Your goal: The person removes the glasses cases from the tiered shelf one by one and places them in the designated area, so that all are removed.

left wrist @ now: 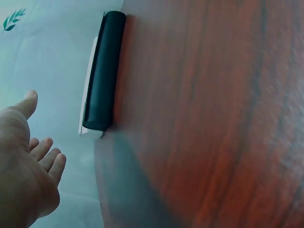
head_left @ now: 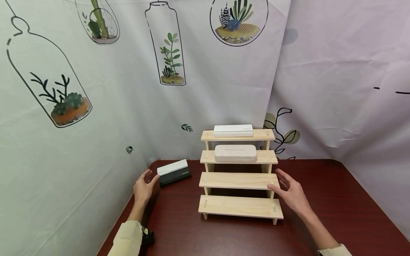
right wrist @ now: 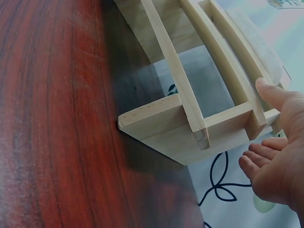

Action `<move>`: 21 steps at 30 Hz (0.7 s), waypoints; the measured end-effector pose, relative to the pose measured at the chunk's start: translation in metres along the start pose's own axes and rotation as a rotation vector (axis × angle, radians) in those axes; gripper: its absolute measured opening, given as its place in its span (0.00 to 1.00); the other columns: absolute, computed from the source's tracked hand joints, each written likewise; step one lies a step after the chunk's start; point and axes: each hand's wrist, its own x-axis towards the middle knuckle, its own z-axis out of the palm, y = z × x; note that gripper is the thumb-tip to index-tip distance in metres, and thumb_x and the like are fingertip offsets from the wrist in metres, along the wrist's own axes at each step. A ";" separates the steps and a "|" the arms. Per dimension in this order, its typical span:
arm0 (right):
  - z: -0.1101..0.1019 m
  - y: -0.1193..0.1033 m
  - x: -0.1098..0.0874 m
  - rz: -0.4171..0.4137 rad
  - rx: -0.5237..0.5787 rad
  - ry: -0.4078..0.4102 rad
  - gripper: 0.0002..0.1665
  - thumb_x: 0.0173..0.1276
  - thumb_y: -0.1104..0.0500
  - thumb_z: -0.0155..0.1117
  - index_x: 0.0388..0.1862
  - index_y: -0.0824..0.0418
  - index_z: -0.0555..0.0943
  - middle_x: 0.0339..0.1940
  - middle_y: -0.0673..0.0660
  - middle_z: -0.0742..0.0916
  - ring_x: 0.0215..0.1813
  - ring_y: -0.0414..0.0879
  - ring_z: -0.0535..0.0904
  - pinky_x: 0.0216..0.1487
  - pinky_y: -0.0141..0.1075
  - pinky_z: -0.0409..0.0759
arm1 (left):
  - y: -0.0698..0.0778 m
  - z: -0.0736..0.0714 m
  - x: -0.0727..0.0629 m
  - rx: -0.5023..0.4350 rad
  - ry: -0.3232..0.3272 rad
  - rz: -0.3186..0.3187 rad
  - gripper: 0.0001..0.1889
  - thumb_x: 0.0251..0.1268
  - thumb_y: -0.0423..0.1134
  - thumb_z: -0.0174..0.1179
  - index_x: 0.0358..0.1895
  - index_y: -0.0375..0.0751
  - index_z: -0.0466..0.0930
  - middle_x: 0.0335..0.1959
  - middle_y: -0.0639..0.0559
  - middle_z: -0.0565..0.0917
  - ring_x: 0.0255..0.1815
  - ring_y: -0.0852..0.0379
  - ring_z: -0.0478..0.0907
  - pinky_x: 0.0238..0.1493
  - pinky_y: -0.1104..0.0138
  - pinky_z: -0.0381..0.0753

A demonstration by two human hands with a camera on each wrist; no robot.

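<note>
My left hand [head_left: 142, 190], fingers loosely bent and holding nothing, hovers just left of a dark, long case [head_left: 175, 177] and a white case [head_left: 173, 166] that sits against its back and top. In the left wrist view the dark case [left wrist: 105, 71] stands beyond the fingertips. At the right end of a four-step wooden display rack [head_left: 237, 180], my right hand [head_left: 293, 195] has its thumb over the edge of the second step from the bottom. Its other fingers are spread beside the rack's side. A rounded off-white case [head_left: 236, 156] and a slim white case [head_left: 233, 132] lie on the two upper steps.
The rack and the dark and white cases stand on a dark red wooden table [head_left: 243, 236]. Behind and at both sides hangs a pale cloth [head_left: 205, 96] printed with plants in jars. The table's left edge runs beneath my left forearm.
</note>
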 end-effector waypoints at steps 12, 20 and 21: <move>-0.002 -0.003 0.005 0.009 -0.053 0.005 0.51 0.73 0.49 0.75 0.82 0.72 0.63 0.78 0.74 0.72 0.77 0.71 0.69 0.70 0.64 0.71 | 0.032 0.011 -0.002 -0.135 -0.024 0.091 0.39 0.70 0.51 0.74 0.77 0.36 0.72 0.72 0.38 0.78 0.72 0.40 0.76 0.69 0.50 0.77; -0.004 -0.005 0.009 0.025 -0.042 0.004 0.52 0.73 0.47 0.75 0.83 0.71 0.61 0.79 0.73 0.71 0.78 0.72 0.67 0.71 0.65 0.70 | 0.063 0.019 -0.005 -0.173 -0.058 0.150 0.43 0.67 0.49 0.76 0.80 0.37 0.68 0.75 0.39 0.75 0.76 0.41 0.72 0.74 0.50 0.71; -0.005 -0.005 0.009 0.026 -0.042 0.007 0.52 0.73 0.47 0.75 0.83 0.71 0.61 0.79 0.72 0.71 0.78 0.71 0.67 0.71 0.65 0.69 | 0.067 0.020 -0.005 -0.171 -0.060 0.156 0.43 0.66 0.49 0.77 0.80 0.38 0.68 0.76 0.40 0.75 0.77 0.41 0.72 0.74 0.50 0.71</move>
